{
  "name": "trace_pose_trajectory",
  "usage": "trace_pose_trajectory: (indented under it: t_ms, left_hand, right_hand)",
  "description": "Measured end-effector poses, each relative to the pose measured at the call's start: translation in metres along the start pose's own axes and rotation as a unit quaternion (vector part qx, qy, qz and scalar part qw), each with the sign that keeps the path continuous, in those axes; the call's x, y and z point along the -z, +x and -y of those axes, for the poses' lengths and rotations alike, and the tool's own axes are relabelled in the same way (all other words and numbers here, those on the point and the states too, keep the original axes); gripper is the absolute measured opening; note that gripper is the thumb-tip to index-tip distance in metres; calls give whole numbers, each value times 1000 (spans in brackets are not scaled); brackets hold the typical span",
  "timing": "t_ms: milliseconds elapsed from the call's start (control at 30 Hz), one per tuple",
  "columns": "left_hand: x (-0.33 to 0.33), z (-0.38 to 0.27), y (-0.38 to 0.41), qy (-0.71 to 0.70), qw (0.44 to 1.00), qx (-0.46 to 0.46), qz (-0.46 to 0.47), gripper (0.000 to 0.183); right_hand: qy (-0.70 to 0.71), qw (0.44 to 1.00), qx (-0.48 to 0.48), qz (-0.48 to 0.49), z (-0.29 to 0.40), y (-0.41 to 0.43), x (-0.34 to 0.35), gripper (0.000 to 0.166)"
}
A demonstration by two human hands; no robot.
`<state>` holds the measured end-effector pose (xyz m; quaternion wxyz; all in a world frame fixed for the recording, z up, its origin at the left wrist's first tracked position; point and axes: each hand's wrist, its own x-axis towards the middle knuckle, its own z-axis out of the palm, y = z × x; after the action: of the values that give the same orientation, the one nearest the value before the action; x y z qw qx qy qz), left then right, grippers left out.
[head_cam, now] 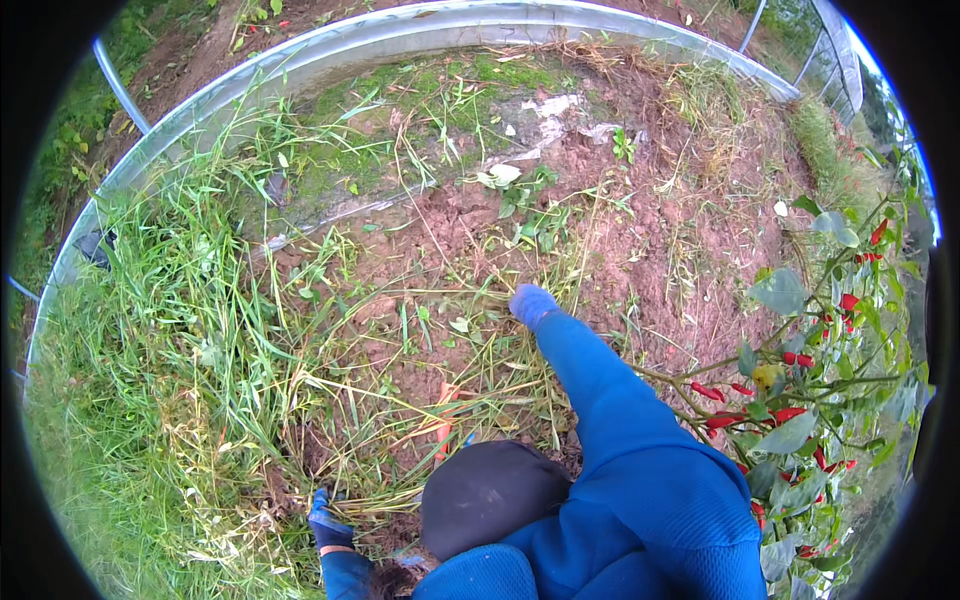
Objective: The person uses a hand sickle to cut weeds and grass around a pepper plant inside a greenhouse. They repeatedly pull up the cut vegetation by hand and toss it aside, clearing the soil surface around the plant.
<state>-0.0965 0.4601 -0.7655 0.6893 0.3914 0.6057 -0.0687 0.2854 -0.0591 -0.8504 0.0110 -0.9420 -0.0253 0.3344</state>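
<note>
My right hand (534,304), in a blue glove, reaches forward over bare soil, its fingers curled at a bunch of long grass stems (480,294) that run off to the left. Low on the left, my left hand (328,519), also in a blue glove, is down among the weeds beside yellowish grass stems (386,504). Its fingertips are partly hidden by the grass, so its grip is unclear. Between the hands, loose grass lies over an orange object (445,420), partly covered. My dark-clad knee (495,495) is close behind it.
Dense green grass (165,330) covers the left side. Chilli plants with red peppers (787,416) lean in from the right, close to my right sleeve. A pale raised edging (450,22) curves across the far side. Torn plastic sheeting (555,112) lies on the reddish soil (622,240).
</note>
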Motion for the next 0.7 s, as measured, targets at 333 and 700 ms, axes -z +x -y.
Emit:
trace_pose_trajectory:
  t_ms: [333, 700]
  left_hand:
    - [-21, -6, 17, -56, 996, 9, -62, 17]
    - [-161, -49, -60, 218, 922, -292, 130, 16]
  right_hand:
    - [257, 929, 238, 120, 162, -166, 22, 47]
    - [148, 922, 356, -8, 232, -139, 28, 33]
